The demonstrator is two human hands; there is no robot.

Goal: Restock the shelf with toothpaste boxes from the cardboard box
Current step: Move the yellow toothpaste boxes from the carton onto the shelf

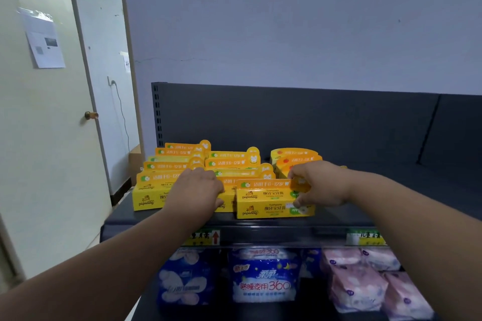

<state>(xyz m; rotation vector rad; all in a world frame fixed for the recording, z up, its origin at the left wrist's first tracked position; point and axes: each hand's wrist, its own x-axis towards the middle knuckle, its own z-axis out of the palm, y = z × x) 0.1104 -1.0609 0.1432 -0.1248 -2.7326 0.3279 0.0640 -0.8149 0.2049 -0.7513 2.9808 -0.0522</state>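
A dark metal shelf (365,190) is standing against a pale wall, with a door (52,138) closing off the left side. A brown cardboard box (135,161) is sitting on the floor at the far left, past the shelf's end. Yellow toothpaste boxes (177,164) are lining the left part of the top tier in rows running near to far. A few orange boxes (294,157) are sitting farther back on the right.

The right hand (320,185) is gripping the right end of the front pair (263,200), two yellow boxes stacked at the near edge, with the thumb low and the fingers over the top. The left hand (198,187) is curling over the neighbouring stack (229,195) just to the left, fingers on top and thumb against the near face, holding it steady.

The front pair is sitting nearer the lip than the rows beside it, so the risk is lying there. Because the right hand is steering from one end only, a push could be swinging the pair askew or sliding the upper box off the lower one. A slip toward the near side would be sending a box over the edge onto the soft packs (263,279) below. The raised tabs on the row behind could also be catching the pair as it goes back.
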